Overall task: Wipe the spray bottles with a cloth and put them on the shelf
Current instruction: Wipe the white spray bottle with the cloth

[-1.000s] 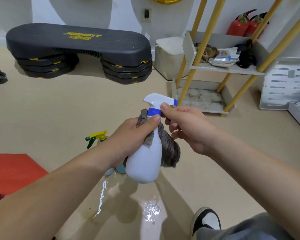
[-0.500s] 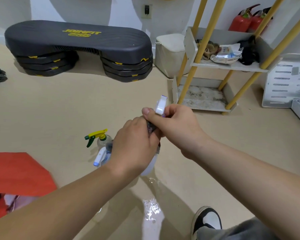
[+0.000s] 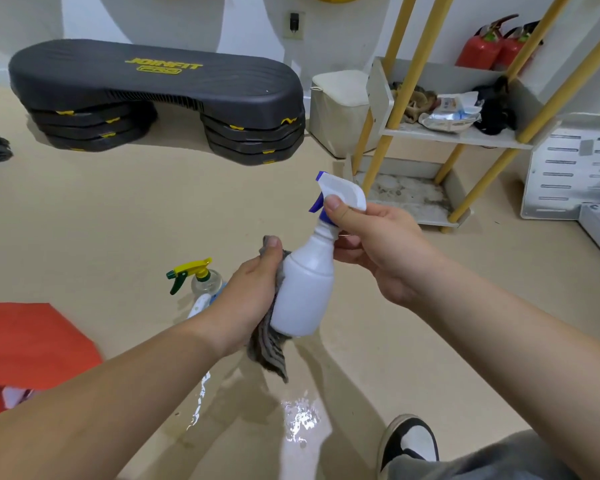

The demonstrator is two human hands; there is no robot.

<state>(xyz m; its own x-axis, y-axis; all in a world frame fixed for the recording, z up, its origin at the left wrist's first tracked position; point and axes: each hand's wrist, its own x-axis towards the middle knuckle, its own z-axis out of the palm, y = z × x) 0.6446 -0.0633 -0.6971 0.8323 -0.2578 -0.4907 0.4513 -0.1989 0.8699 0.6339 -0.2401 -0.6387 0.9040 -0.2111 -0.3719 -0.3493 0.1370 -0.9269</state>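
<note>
Right hand pinches neck of white spray bottle, held mid-air, tilted, nozzle pointing left. Left hand clamps grey cloth against bottle side. Second bottle with yellow trigger stands on wet floor. Shelf back right.

Right hand gripping white spray bottle, left hand pressing cloth

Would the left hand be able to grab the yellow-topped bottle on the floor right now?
Probably not yet: the left hand grips the cloth against the white bottle. The yellow-topped bottle stands on the floor, nothing covering it.
</note>
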